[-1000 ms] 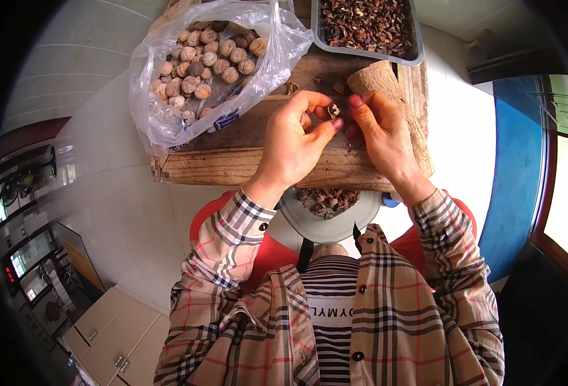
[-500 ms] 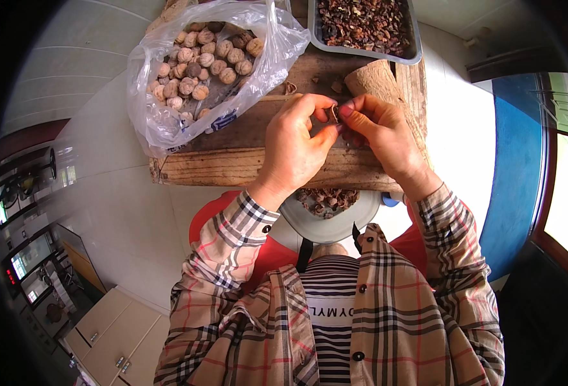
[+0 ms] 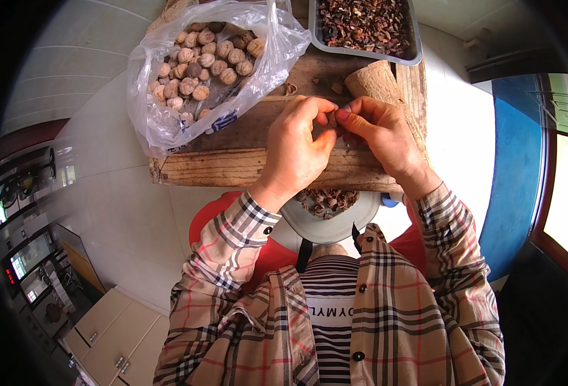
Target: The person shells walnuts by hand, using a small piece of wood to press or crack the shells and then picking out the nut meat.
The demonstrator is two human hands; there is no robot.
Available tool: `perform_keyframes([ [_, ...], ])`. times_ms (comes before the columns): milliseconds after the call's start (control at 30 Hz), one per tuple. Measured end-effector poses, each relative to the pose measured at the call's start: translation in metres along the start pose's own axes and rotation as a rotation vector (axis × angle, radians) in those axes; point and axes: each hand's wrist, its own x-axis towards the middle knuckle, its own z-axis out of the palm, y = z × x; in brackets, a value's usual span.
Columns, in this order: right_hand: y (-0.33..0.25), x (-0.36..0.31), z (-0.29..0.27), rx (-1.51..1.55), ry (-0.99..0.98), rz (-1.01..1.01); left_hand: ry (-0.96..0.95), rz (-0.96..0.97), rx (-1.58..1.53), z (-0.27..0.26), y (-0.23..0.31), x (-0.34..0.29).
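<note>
Over the front of a wooden table, my left hand and my right hand meet with fingertips pinched together. Between them is a small brown walnut piece, mostly covered by the fingers; whether it is shell or kernel I cannot make out. Left of the hands, whole walnuts lie in an open clear plastic bag. A grey tray beyond my right hand holds many dark reddish-brown fragments.
A tan, rough cylindrical block lies just beyond my right hand. Shell bits are scattered on the tabletop. Below the table's front edge, a grey basin holds broken brown shells. Something red shows beside the basin.
My fingertips have shifted slightly around the walnut piece, and less of it shows now. The bag, tray and basin look the same.
</note>
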Motion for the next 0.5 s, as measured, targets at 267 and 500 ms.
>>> perform_keyframes([
  [267,0.001,-0.004,0.012,0.185,0.114,0.038,0.079,0.015,0.028,0.005,0.003,-0.002],
  [500,0.006,-0.003,0.012,0.219,0.139,0.010,0.017,-0.052,-0.065,0.005,0.002,-0.003],
])
